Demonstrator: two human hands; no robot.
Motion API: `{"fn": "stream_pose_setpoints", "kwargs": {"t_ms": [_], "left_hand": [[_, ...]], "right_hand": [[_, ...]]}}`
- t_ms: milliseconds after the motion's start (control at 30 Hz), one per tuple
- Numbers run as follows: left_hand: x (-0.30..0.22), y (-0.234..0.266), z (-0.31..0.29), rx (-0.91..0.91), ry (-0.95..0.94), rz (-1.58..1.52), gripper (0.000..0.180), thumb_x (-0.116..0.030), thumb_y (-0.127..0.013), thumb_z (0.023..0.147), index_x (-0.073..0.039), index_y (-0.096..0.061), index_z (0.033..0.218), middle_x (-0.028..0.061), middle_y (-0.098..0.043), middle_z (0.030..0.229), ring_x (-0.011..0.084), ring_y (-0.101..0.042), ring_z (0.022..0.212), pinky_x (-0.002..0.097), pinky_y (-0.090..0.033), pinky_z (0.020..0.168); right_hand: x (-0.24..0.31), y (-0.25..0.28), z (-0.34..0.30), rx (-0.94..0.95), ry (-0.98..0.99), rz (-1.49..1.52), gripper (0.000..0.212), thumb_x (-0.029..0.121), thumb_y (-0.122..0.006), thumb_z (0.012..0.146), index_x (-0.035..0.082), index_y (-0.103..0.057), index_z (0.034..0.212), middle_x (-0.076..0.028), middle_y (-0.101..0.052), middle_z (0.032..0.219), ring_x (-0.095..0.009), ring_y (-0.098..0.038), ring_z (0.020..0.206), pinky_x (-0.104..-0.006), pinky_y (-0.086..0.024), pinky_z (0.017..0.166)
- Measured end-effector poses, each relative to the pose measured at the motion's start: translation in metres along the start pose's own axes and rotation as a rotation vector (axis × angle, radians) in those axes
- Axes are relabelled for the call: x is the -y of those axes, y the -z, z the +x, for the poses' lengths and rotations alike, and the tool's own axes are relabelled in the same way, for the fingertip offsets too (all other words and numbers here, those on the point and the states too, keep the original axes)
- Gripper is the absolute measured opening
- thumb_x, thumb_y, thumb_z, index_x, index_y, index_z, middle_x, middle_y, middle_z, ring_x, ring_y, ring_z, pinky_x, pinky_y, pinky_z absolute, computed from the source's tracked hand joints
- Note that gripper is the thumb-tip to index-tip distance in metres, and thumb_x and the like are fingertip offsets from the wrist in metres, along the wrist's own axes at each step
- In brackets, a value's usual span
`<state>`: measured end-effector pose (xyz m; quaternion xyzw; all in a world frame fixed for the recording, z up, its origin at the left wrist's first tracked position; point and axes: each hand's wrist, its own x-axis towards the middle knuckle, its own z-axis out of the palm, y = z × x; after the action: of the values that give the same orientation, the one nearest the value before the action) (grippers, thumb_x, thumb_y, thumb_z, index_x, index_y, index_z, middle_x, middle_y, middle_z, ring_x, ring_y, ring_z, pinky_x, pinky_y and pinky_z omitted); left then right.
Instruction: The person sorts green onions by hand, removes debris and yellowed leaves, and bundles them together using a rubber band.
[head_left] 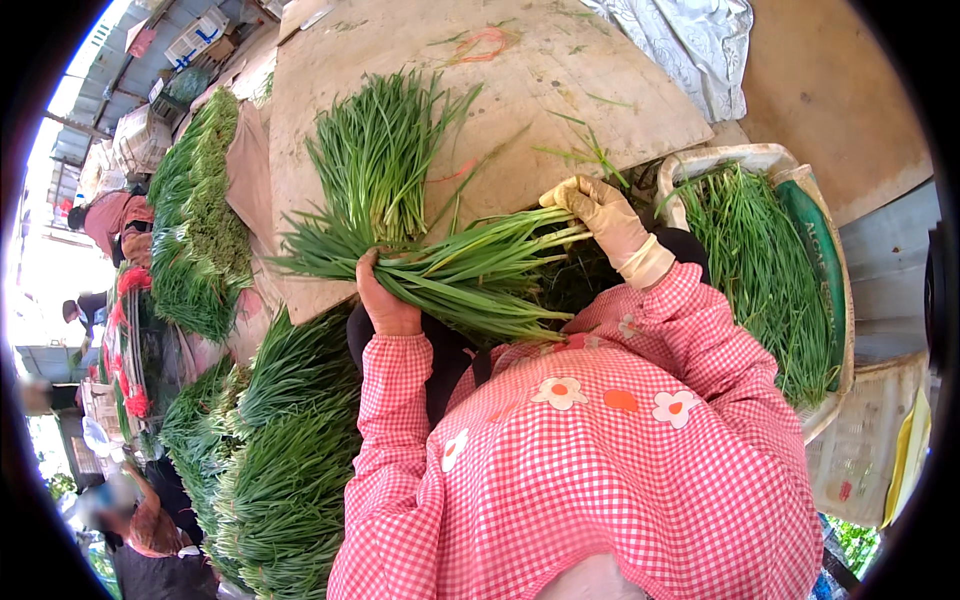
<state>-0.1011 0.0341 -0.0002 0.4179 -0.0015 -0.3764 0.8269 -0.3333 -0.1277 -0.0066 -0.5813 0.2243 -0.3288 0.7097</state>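
Note:
My bare left hand [388, 300] is wrapped round the leafy part of a loose bunch of garlic chives [470, 268], held across my lap at the board's near edge. Its green leaves point left and the pale stem ends fan out to the right. At those ends my right hand [612, 225], in a cream rubber glove, pinches a few yellowish stalks between thumb and fingers. Just beyond the bunch, a pile of chives [385, 150] lies on the wooden board [560, 75], its stem ends toward me and partly hidden behind the held leaves.
A white crate [845, 365] of chives stands at my right. Big chive stacks [290, 430] lie to my left, with another heap [205, 210] farther off. Orange ties [480, 45] and stray leaves [590, 150] litter the board. Several people are at the far left.

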Motion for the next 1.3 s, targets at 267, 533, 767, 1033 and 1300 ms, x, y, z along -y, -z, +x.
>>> {"fn": "stream_pose_setpoints", "kwargs": {"t_ms": [267,533,767,1033,1300], "left_hand": [[0.001,0.011,0.009,-0.074,-0.062,-0.087,0.018,-0.024,-0.049,0.083,-0.006,-0.051,0.082,0.0074,-0.056,0.074,0.0229,-0.055,0.067,0.0358,-0.048,0.066],[0.007,0.002,0.001,-0.056,-0.064,-0.141,0.017,-0.023,-0.048,0.082,-0.006,-0.052,0.083,0.0082,-0.058,0.076,0.0241,-0.056,0.07,0.0377,-0.048,0.068],[0.015,0.01,0.001,-0.04,-0.043,-0.142,0.017,-0.023,-0.048,0.083,-0.006,-0.052,0.082,0.0075,-0.056,0.074,0.0226,-0.055,0.068,0.0366,-0.048,0.066],[0.016,0.008,0.002,-0.026,0.002,-0.16,0.018,-0.025,-0.049,0.082,-0.007,-0.052,0.081,0.0075,-0.057,0.073,0.0222,-0.055,0.066,0.0359,-0.048,0.064],[0.015,0.014,0.003,-0.074,0.0,-0.182,0.017,-0.024,-0.049,0.082,-0.007,-0.052,0.082,0.0081,-0.058,0.075,0.0243,-0.056,0.069,0.0383,-0.048,0.069]], "right_hand": [[0.043,-0.008,-0.03,-0.191,0.307,-0.563,0.018,0.018,-0.053,0.09,0.003,-0.061,0.096,-0.005,-0.06,0.081,-0.015,-0.056,0.07,-0.0265,-0.045,0.064],[0.008,-0.024,-0.025,0.035,0.177,-0.896,0.03,0.028,-0.055,0.086,0.002,-0.061,0.098,-0.017,-0.063,0.091,-0.033,-0.061,0.08,-0.0377,-0.048,0.071],[-0.01,-0.043,-0.017,0.154,-0.445,0.135,0.021,0.02,-0.059,0.085,0.002,-0.063,0.096,-0.003,-0.063,0.079,-0.006,-0.041,0.057,-0.0203,-0.035,0.052],[-0.008,-0.041,-0.027,0.145,-0.273,-0.079,0.027,0.025,-0.049,0.091,0.001,-0.062,0.09,0.001,-0.047,0.058,-0.006,-0.035,0.053,-0.0189,-0.027,0.048],[0.048,-0.036,-0.035,-0.409,-0.423,0.661,0.031,0.03,-0.046,0.092,0.006,-0.052,0.073,0.004,-0.036,0.049,-0.009,-0.029,0.042,-0.0225,-0.026,0.042]]}}
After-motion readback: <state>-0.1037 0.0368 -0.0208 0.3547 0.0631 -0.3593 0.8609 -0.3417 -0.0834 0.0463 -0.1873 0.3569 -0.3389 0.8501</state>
